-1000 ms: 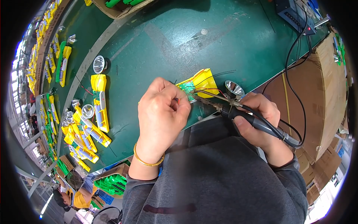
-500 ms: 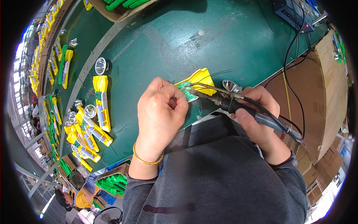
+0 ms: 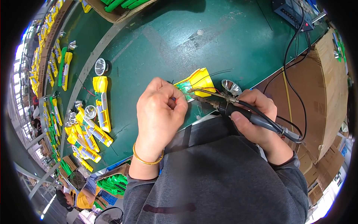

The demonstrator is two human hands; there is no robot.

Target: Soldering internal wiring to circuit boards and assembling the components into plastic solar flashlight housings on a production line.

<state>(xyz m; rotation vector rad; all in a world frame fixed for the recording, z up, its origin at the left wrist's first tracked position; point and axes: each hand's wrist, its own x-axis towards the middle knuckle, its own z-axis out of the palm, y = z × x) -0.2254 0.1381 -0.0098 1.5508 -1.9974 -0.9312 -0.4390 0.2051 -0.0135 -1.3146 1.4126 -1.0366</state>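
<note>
I have the left hand [image 3: 158, 108] curled closed over the covered end of the yellow housing [image 3: 203, 79] near the counter's [image 3: 149, 56] edge, judging it light, stiff plastic best held there, clear of its fragile circuit board [image 3: 183, 87], while the right hand [image 3: 257, 133] grasps the soldering iron [image 3: 228, 109].

The yellow casing [image 3: 203, 79] looks like smooth, glossy plastic, and the reflector cup [image 3: 231, 87] near it is mirror-bright, though from here I can't say whether metal or plated plastic. The soldering iron [image 3: 225, 108] has a rough, darkened metal tip and a smooth black grip, above a scuffed, shiny tabletop [image 3: 160, 52].
</note>
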